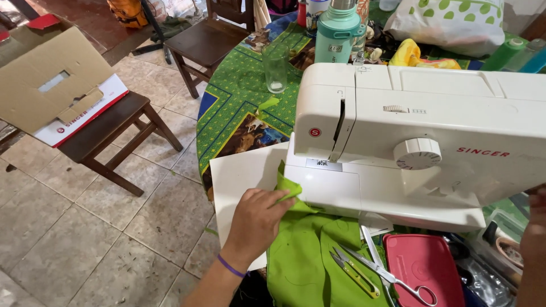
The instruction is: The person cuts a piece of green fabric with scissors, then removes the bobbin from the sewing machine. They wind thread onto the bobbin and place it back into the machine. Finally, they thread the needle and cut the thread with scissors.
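My left hand lies flat on a bright green cloth, its fingertips pinching a folded edge of the cloth beside the needle end of a white sewing machine. A purple band circles that wrist. My right hand shows only partly at the right edge, near the machine's right end; what it holds cannot be seen. The cloth hangs down toward me over the table edge.
Scissors and small yellow-green thread snips lie on the cloth, beside a red lidded box. A white board sits under the machine. A glass and a mint flask stand behind. Two wooden stools stand on the tiled floor, one bearing a cardboard box.
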